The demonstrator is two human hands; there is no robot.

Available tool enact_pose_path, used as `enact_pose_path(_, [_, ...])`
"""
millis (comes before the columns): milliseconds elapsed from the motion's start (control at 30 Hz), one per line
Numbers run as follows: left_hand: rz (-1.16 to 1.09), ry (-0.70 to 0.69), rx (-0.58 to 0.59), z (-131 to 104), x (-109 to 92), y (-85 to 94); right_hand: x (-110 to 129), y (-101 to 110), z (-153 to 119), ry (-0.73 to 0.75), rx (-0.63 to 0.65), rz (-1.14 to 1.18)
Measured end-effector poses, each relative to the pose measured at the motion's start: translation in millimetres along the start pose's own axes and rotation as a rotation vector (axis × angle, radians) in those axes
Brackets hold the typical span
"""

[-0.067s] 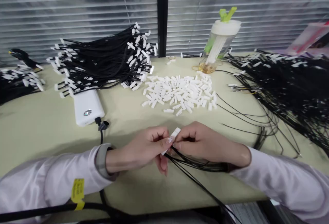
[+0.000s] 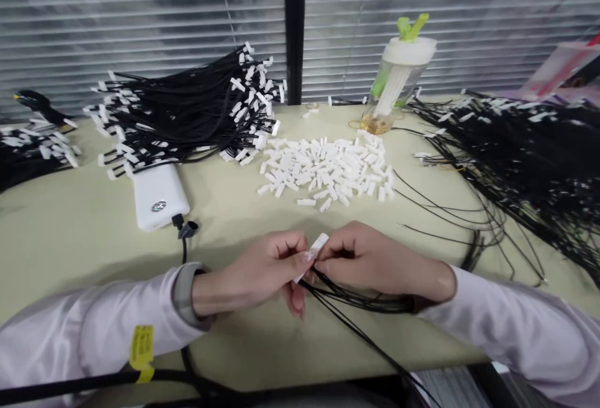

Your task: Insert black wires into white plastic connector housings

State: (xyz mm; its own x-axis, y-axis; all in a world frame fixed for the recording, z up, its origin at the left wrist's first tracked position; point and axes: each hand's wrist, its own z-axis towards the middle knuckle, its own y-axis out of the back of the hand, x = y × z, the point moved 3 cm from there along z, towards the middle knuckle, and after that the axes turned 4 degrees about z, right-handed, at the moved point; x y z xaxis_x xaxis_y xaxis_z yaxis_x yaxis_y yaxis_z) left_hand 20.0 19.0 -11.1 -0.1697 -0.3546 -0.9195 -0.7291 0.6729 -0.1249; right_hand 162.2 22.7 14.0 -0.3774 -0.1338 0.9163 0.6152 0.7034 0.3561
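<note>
Near the front middle of the table, my left hand [image 2: 262,267] pinches a white connector [image 2: 319,243] between thumb and fingers. The connector is tilted, its upper end pointing up and to the right. My right hand [image 2: 375,261] is closed against its right side, with its fingertips on thin black wires [image 2: 349,295]. These wires run from the connector under my right hand, and some trail down past the table's front edge. The exact spot where wires and connector meet is hidden by my fingers. Loose white connectors [image 2: 328,167] lie in a pile beyond my hands.
Bundled black cables with white ends [image 2: 187,108] lie at the back left, beside a white power bank [image 2: 160,199] with a cord. A clear bottle [image 2: 398,77] stands behind the pile. More black wires [image 2: 529,152] cover the right side. Blinds [image 2: 140,14] hang behind.
</note>
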Motion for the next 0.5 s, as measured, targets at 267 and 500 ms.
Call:
enact_pose_path(267, [-0.064, 0.004, 0.0, 2, 0, 0.2, -1, 12, -5, -0.072, -0.055, -0.222])
enact_pose_path(500, [-0.23, 0.015, -0.054, 4, 0, -0.5, 12, 78, -26, 0.017, -0.79, -0.638])
